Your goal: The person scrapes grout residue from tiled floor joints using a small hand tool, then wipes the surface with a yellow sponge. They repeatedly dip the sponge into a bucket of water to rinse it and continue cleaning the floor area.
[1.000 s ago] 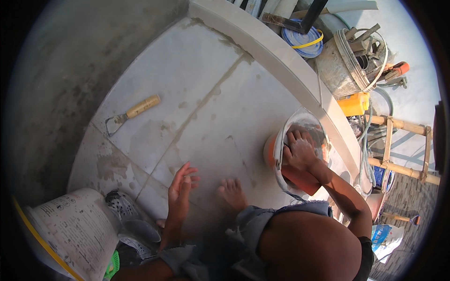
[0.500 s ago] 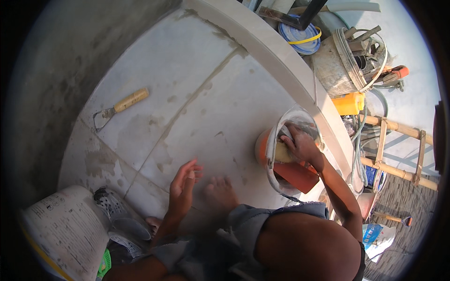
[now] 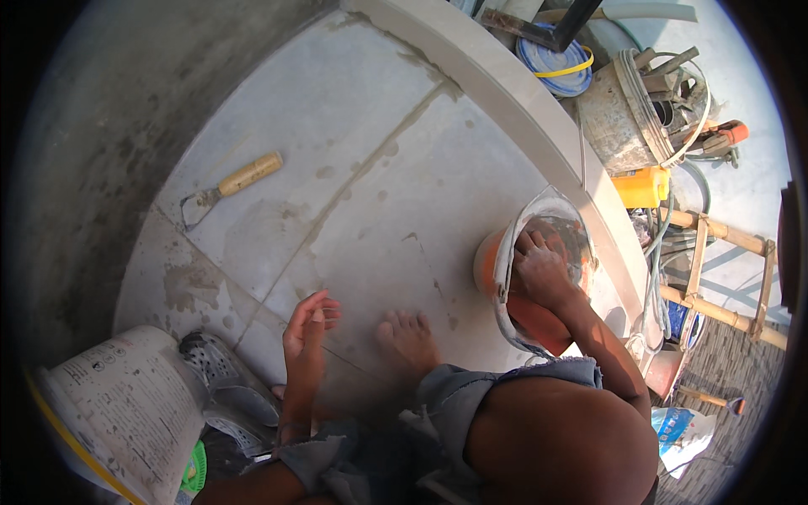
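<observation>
My right hand (image 3: pixel 545 263) is down inside an orange bucket (image 3: pixel 486 265) with a pale, crusted rim. Its fingers are curled, and whatever they hold is hidden by the hand. A flat reddish-orange piece (image 3: pixel 539 324) shows in the bucket below my wrist. My left hand (image 3: pixel 307 332) hovers over the tiles beside my bare foot (image 3: pixel 408 341), empty, its fingers loosely bent and apart. Farther off to the left, a scraper with a wooden handle (image 3: pixel 250 172) lies flat on the large grey tiles (image 3: pixel 370 210).
A white tub (image 3: pixel 126 396) and grey perforated clogs (image 3: pixel 206 362) stand at the lower left. A raised ledge (image 3: pixel 497 67) curves along the right. Beyond it are a tool-filled bucket (image 3: pixel 614 118), a yellow container (image 3: pixel 641 187), hoses and a bamboo ladder (image 3: pixel 711 220).
My right hand has shifted within the bucket, and a tan block seen beneath it is now out of sight. My left hand has drawn back slightly. The whole view has shifted a little.
</observation>
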`<state>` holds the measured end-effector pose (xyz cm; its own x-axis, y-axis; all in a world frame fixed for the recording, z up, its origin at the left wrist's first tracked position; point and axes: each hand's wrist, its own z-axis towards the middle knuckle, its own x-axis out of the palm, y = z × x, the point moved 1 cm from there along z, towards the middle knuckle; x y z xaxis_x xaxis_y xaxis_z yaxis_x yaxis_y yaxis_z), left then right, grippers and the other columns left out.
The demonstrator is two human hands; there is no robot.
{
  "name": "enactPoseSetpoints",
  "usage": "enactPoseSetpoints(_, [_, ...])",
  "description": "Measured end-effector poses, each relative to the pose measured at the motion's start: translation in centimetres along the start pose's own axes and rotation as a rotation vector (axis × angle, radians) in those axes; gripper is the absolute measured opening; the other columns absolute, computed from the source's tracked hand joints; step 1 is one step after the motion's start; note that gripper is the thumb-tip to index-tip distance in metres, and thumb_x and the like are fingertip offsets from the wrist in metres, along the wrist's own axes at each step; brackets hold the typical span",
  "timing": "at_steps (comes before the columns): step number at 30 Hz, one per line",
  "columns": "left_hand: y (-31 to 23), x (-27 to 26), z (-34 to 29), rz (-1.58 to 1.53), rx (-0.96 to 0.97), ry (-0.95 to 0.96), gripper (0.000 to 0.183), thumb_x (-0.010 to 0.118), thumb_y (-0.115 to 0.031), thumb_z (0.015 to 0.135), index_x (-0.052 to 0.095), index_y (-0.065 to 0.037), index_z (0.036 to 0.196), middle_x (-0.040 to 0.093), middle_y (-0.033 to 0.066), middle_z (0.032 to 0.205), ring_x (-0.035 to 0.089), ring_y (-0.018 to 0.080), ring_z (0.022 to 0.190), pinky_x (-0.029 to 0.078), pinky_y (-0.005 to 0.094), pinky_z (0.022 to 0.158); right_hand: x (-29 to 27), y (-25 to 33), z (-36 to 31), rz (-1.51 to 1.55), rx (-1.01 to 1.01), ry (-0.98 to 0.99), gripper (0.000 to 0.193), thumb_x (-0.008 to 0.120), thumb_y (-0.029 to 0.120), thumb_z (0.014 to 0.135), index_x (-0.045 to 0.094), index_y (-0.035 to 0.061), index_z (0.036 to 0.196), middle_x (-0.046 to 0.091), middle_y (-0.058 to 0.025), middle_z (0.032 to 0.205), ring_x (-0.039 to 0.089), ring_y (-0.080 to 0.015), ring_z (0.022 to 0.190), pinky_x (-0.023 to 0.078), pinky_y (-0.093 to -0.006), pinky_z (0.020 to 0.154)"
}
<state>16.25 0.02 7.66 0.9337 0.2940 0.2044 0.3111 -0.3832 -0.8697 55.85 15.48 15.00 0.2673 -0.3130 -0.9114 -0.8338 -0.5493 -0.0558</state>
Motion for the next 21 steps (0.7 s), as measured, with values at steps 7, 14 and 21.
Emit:
enactPoseSetpoints(7, [-2.3,-1.3,0.1,0.058,0.047,-0.055,0.039,0.051,-0.025,0.114,0.063,-0.002,0.142,0.069,0.0113,0.124,0.066,0.0178,0.108,0.054,0.0344,0.097,-4.7,-0.1,-2.3,0.129,0.006,-0.210,0.020,0.077,0.015,0.084,0.072,0.0036,0.100,0.065,-0.0128,0.131,0.061,-0.0366,0.123,0.048,-0.0526,0.109])
enactPoseSetpoints(14, [-10.4,-2.5,3.0,0.184,0.185,0.199,0.041,0.051,-0.027,0.115,0.062,-0.001,0.144,0.070,0.0111,0.126,0.065,0.0183,0.117,0.052,0.0347,0.103,-7.2,-1.4,-7.4,0.703,0.298,-0.467,0.006,0.069,0.000,0.098,0.064,-0.0021,0.101,0.071,-0.0205,0.129,0.070,-0.0340,0.115,0.053,-0.0441,0.101])
enactPoseSetpoints(21, [-24.5,6.7,3.8,0.653,0.288,0.852,0.050,0.053,-0.031,0.112,0.056,0.004,0.148,0.069,0.0143,0.124,0.066,0.0266,0.115,0.050,0.0385,0.104,-6.8,-0.6,-8.8,0.689,0.261,-0.875,0.008,0.065,-0.002,0.101,0.059,-0.0018,0.107,0.076,-0.0196,0.111,0.074,-0.0290,0.096,0.058,-0.0392,0.087])
